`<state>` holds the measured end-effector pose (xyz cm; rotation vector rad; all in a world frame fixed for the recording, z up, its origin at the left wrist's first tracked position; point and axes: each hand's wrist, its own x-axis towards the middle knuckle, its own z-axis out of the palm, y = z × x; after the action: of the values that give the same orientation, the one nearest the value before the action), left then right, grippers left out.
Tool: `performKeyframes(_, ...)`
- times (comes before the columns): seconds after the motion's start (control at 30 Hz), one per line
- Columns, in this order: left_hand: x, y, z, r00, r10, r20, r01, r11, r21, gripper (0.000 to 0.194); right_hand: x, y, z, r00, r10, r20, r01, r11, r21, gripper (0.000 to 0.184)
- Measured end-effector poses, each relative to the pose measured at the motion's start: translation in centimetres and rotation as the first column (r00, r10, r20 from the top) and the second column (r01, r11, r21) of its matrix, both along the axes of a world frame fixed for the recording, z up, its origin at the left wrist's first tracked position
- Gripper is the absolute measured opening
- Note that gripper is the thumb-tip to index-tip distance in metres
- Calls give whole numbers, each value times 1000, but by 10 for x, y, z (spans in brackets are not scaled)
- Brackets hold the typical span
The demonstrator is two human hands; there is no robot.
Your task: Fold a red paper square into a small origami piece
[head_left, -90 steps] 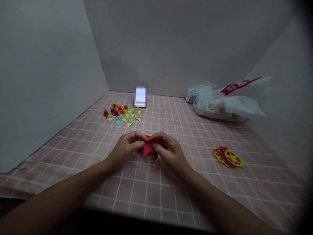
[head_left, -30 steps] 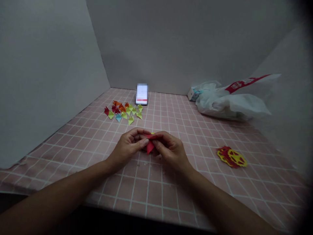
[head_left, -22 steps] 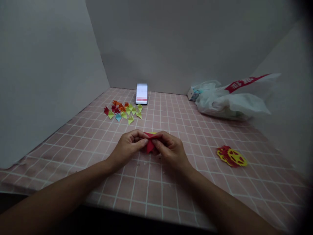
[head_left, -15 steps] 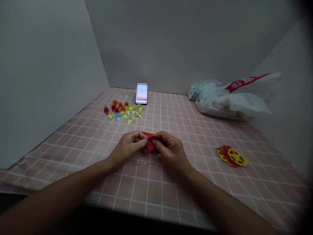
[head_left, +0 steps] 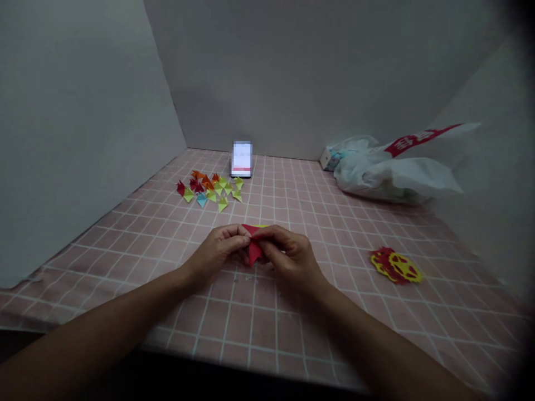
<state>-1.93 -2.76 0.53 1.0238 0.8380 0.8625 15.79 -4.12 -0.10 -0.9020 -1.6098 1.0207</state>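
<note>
A piece of folded red paper (head_left: 254, 253) is pinched between my two hands, low over the middle of the table. My left hand (head_left: 228, 245) grips its left side with thumb and fingers. My right hand (head_left: 290, 253) has thumb and forefinger closed on its upper right part. One red corner points down between the hands. Behind the fingers a strip of yellow paper (head_left: 262, 226) shows; whether it is joined to the red paper I cannot tell. My fingers hide much of the folds.
Several small origami pieces (head_left: 211, 189) in red, orange, yellow-green and blue lie at the back left. Beside them stands a lit phone (head_left: 242, 160). Red and yellow paper cutouts (head_left: 396, 266) lie to the right. A white plastic bag (head_left: 388, 178) and a small box (head_left: 330, 158) sit at the back right.
The right thumb and forefinger have shifted slightly left along the red paper. Its lower corner now hangs narrower and a little further down. Everything else stays in place.
</note>
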Motion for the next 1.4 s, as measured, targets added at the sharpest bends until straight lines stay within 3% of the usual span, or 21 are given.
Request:
performKeyframes(0.67, 0, 1, 0, 999, -38, -9, 38, 995, 95, 25, 1, 2, -6, 1000, -11, 15, 12, 1000, -23, 20)
performKeyframes(0.87, -1, 1, -1, 996, 36, -84, -24, 991, 132, 28, 1, 2, -1, 997, 28, -75, -39, 989, -141, 20)
performKeyframes(1.03, -1, 2, 1, 986, 89, -142, -57, 976, 211, 29, 1, 2, 3, 999, 28, -46, -35, 985, -166, 16)
performKeyframes(1.23, 1, 2, 7, 954, 197, -227, -108, 929, 354, 26, 0, 4, 1, 993, 38, -108, -74, 933, -352, 18)
performKeyframes(1.4, 0, 3, 7, 939, 226, -258, -121, 921, 370, 26, 0, 4, 2, 995, 65, -72, -83, 957, -277, 20)
